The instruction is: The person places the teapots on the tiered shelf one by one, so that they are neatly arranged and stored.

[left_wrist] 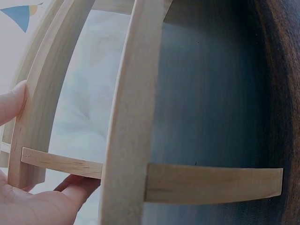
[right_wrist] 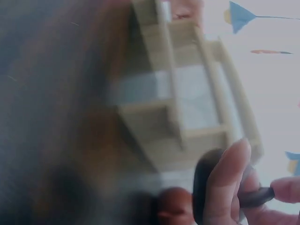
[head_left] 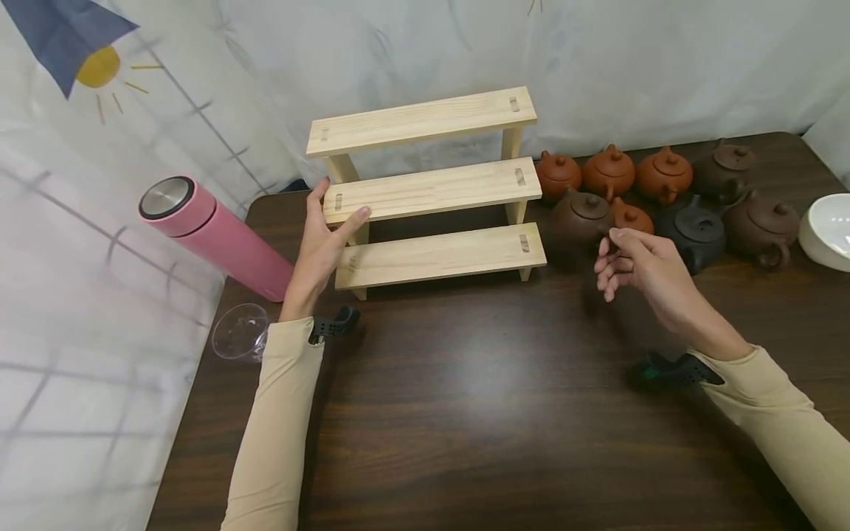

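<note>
My left hand (head_left: 319,240) grips the left end of the middle board of a three-tier wooden display stand (head_left: 434,188). In the left wrist view its thumb (left_wrist: 11,103) presses on the board while other fingers reach around the side support. On the right, my right hand (head_left: 647,273) pinches a small dark brown teapot (head_left: 579,217) at its right side. The right wrist view shows the thumb on a dark projecting part (right_wrist: 257,198) of that teapot, with other fingers bent over the body. The teapot stands close beside the stand's right end, partly hidden by the fingers in that view.
Several reddish clay teapots (head_left: 607,171), brown ones (head_left: 764,225) and a black teapot (head_left: 693,232) crowd the back right. A white bowl (head_left: 830,232) stands at the far right. A pink thermos (head_left: 222,240) and a clear round glass item (head_left: 240,332) are at the left edge.
</note>
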Tool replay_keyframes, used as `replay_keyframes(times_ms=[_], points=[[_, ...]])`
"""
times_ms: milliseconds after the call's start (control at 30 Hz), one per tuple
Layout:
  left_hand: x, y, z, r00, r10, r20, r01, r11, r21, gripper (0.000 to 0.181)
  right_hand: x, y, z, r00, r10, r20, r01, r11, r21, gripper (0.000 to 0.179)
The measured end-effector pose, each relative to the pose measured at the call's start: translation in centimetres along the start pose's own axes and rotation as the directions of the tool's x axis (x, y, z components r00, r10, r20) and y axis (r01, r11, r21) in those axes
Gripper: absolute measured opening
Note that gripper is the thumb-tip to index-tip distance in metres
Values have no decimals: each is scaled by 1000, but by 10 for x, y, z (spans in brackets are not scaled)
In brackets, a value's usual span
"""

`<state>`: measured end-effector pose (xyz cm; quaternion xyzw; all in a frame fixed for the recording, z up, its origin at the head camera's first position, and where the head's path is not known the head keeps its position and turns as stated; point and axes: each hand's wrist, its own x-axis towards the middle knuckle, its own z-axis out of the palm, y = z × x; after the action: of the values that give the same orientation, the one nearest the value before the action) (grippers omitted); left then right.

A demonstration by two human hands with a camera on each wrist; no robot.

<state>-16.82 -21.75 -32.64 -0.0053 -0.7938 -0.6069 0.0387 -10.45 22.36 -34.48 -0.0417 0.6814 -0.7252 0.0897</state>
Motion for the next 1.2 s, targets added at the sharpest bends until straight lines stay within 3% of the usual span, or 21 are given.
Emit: replay_keyframes(times_ms=[233, 433, 567, 733, 867, 1200], points=[[1, -2, 0, 1000, 9, -2, -9, 1000, 0, 94, -4, -35, -4, 988, -151, 14, 151, 988, -3, 34], [-1, -3, -2, 1000, 18, -3, -18, 1000, 5, 94, 6, -51, 25, 975, -222, 29, 218, 971, 95, 35], [-1, -4, -1, 1000, 19, 1, -19, 1000, -5, 94, 18, -61, 55, 975, -218, 42, 214, 972, 98, 37], [0, -4, 1, 1000, 17, 2, -17, 1000, -14, 95, 40, -77, 91, 970, -211, 118, 204, 977, 67, 38], [0, -2, 3, 1000, 5, 1, -5, 1000, -16, 95, 61, -86, 118, 966, -178, 185, 177, 984, 21, 38], [-1, -1, 1, 1000, -5, -6, 5, 999, -37, 95, 108, -100, 182, 963, -89, 253, 95, 995, -10, 37]])
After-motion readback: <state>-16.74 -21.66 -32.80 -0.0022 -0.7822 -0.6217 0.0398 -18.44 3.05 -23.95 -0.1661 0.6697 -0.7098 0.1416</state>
